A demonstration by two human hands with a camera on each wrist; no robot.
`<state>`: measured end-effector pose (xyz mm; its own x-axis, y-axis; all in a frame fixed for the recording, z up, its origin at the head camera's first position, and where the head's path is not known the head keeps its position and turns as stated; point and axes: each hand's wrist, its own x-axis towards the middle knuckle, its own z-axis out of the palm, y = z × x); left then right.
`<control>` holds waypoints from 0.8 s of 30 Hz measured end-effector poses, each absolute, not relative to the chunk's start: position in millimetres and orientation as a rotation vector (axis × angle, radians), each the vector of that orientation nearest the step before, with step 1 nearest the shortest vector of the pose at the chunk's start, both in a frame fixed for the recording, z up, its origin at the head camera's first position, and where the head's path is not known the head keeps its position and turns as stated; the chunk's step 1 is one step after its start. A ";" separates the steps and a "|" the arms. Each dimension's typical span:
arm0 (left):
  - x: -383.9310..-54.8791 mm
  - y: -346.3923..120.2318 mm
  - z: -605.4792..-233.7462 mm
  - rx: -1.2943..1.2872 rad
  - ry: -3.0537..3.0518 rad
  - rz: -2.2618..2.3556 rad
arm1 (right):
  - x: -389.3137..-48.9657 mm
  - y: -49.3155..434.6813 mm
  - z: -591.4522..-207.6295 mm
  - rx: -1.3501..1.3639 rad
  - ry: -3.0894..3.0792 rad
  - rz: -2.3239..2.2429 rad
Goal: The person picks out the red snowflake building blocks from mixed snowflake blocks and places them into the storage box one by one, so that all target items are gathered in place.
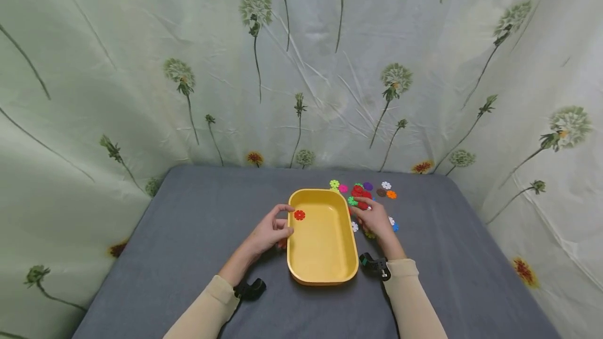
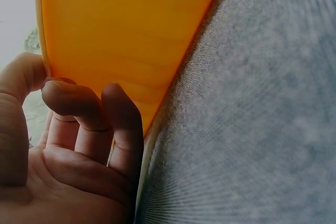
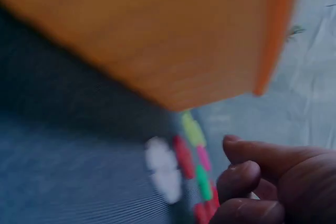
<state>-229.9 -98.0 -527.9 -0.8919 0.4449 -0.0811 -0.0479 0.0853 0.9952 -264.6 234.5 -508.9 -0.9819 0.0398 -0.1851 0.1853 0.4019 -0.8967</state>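
Note:
A yellow plastic tray (image 1: 325, 247) stands in the middle of the table, with a red flower-shaped disc (image 1: 299, 215) just inside its left rim. At that rim my left hand (image 1: 270, 232) holds the tray, its fingers curled against the edge. In the left wrist view the curled fingers (image 2: 126, 124) lie against the tray's outer wall (image 2: 131, 19). My right hand (image 1: 374, 218) is beside the tray's right side, over a loose pile of coloured discs (image 1: 357, 191). Seen from the right wrist, its fingers (image 3: 239, 179) are loosely bent, with nothing visible between them.
A white disc (image 1: 355, 226) lies close to the tray's right wall. Other discs, among them an orange disc (image 1: 391, 194) and a blue disc (image 1: 395, 227), are scattered to the right. A flower-print curtain (image 1: 301, 67) hangs behind the grey table cover (image 1: 212, 198).

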 end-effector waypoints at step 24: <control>-227.6 -99.1 -526.4 0.332 2.009 1.878 | -263.1 219.1 -521.0 0.144 3.001 -1.022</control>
<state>-227.6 -99.1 -526.4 -0.9041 0.4139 -0.1059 -0.0778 0.0843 0.9934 -263.1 219.1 -521.0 -0.9954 0.0962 0.0014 0.0753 0.7884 -0.6105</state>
